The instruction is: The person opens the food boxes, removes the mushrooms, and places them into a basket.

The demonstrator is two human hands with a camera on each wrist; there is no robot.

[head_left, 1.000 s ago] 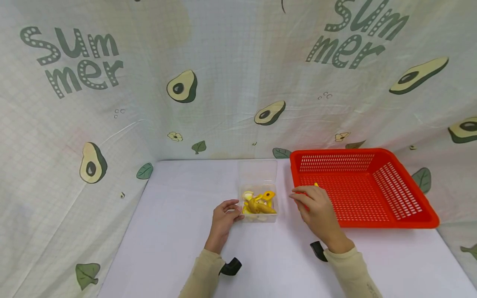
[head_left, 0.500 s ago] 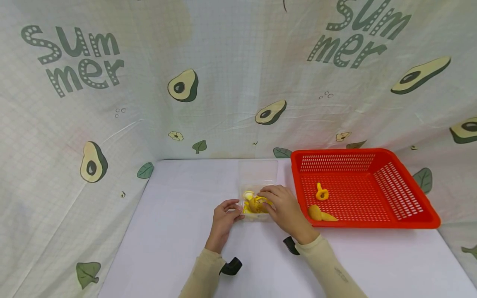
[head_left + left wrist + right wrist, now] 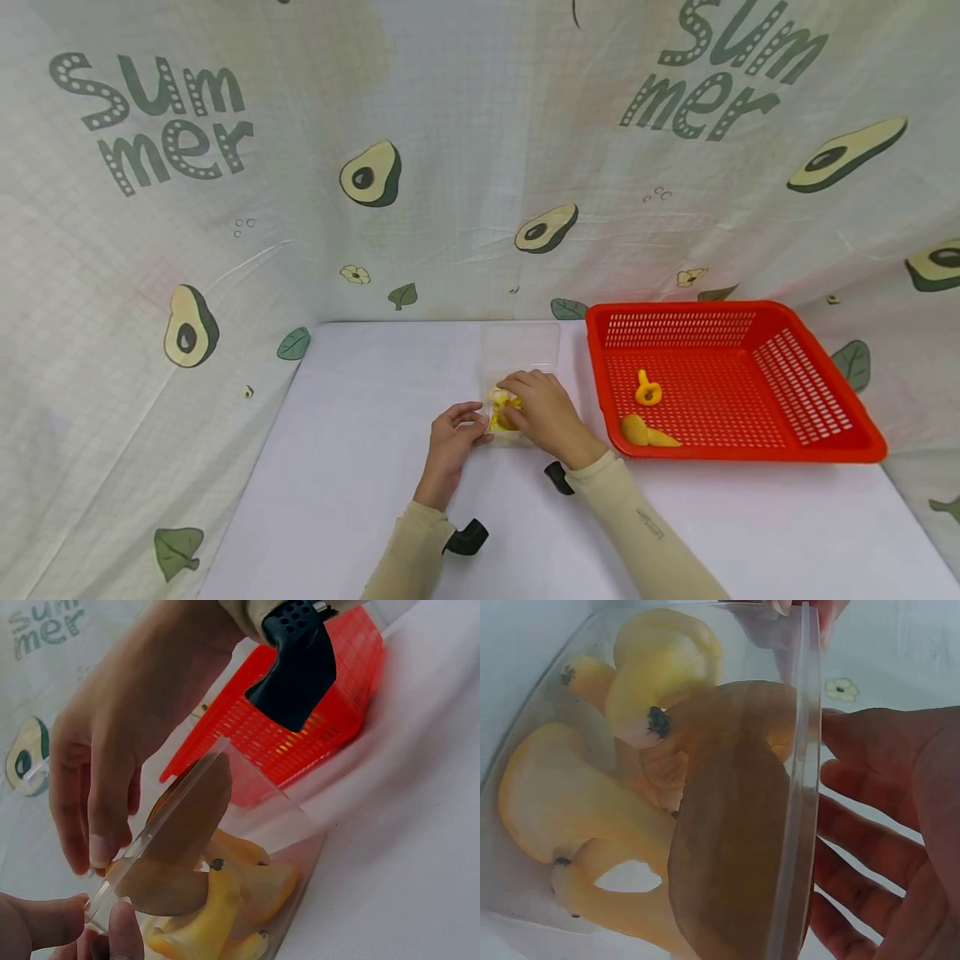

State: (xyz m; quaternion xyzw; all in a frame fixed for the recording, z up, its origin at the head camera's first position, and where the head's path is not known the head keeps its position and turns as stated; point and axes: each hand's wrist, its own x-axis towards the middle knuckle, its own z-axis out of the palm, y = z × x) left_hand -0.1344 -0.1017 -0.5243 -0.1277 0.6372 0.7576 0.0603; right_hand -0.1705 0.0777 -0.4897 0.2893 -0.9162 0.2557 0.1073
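Left hand: pinches the near-left corner of the clear box, its thumb and fingers on either side of the wall; this left hand steadies the box, I judge.
Right hand: the right hand arches over the box's mouth, its fingers loosely bent and spread, no piece visible in its grasp; contact with the pieces I cannot tell.
Just changed: a second ago the right hand was above the left edge of the red basket; half a second ago it was at the box's right side, and now it is further left over the contents.
What that means: this looks like a reach among the pieces rather than a carry, with the box as the present centre of work.
Box: several yellow pieces lie inside, one large brownish piece close against the wall by the rim; the clear lid is folded back behind.
Basket: an upper yellow piece and a lower yellow piece rest near its left side, matching half a second ago.
Worktop: white worktop, the basket standing to the right of the box.
Room: a pale backdrop cloth rises behind, printed with avocados, leaves and the word "summer".
Wrists: beige sleeves, each with a black fitting beside it.
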